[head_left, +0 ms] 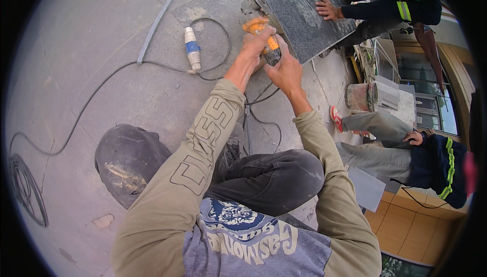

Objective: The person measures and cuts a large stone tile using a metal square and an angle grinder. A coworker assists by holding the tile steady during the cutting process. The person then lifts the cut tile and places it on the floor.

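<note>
Both of my hands are wrapped round an orange and black angle grinder (256,25). My left hand (249,49) closes over its body, nearer the head. Lower down, by the dark rear end, my right hand (287,72) grips the tool. The grinder's head is at the edge of a dark speckled stone slab (304,36); whether the disc touches the stone cannot be made out. A co-worker's hand (328,9) lies flat on the slab's top, and part of another hand shows at the upper edge.
A black cable (114,74) crosses the concrete floor to a coil (25,191) at left. A white and blue plug connector (192,48) and a metal strip (155,30) lie beside it. At right are a dirty bucket (359,97) and a standing person (395,150).
</note>
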Motion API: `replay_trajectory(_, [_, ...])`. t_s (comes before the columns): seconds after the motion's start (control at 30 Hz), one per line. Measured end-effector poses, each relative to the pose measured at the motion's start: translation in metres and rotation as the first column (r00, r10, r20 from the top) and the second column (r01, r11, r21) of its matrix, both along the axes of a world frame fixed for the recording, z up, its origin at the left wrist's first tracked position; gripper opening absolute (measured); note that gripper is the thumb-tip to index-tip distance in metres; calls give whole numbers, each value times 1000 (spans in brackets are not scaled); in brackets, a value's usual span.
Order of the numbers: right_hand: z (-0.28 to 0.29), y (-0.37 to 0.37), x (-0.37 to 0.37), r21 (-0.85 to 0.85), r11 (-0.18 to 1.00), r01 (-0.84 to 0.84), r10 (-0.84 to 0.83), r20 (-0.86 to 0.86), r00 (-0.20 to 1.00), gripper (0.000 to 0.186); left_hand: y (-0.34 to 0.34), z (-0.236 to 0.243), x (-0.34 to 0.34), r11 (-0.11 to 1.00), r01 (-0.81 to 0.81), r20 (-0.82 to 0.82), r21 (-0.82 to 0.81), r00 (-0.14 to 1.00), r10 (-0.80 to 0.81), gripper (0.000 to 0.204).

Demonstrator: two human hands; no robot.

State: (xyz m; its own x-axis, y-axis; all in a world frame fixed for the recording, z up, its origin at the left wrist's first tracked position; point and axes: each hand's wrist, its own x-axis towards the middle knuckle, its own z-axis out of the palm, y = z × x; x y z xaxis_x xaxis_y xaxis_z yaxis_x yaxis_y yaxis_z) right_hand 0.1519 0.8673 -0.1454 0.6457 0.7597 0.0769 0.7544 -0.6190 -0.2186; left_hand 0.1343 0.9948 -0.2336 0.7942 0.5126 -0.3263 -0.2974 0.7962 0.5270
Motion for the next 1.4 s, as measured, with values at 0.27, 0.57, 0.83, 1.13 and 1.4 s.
replay_trajectory(0.27, [1, 6, 2, -2, 1000, 29, -29, -30, 999, 95, 7, 3, 4, 1000, -25, -50, -12, 998, 24, 39])
replay_trajectory(0.57, [2, 17, 6, -14, 999, 29, -29, -17, 999, 95, 18, 11, 3, 999, -32, -9, -30, 999, 32, 37])
replay_trajectory(0.83, [2, 29, 6, -54, 996, 71, -72, -16, 997, 95, 32, 6, 12, 999, -6, -12, -48, 1000, 6, 38])
replay_trajectory(1.13, [3, 11, 3, 13, 1000, 24, -24, -6, 1000, 95, 6, 18, -3, 995, -49, -23, -87, 999, 47, 40])
replay_trajectory(1.4, [0, -13, 3, 45, 999, -25, 23, 42, 999, 92, -15, 21, -9, 992, -60, 13, -114, 998, 62, 36])
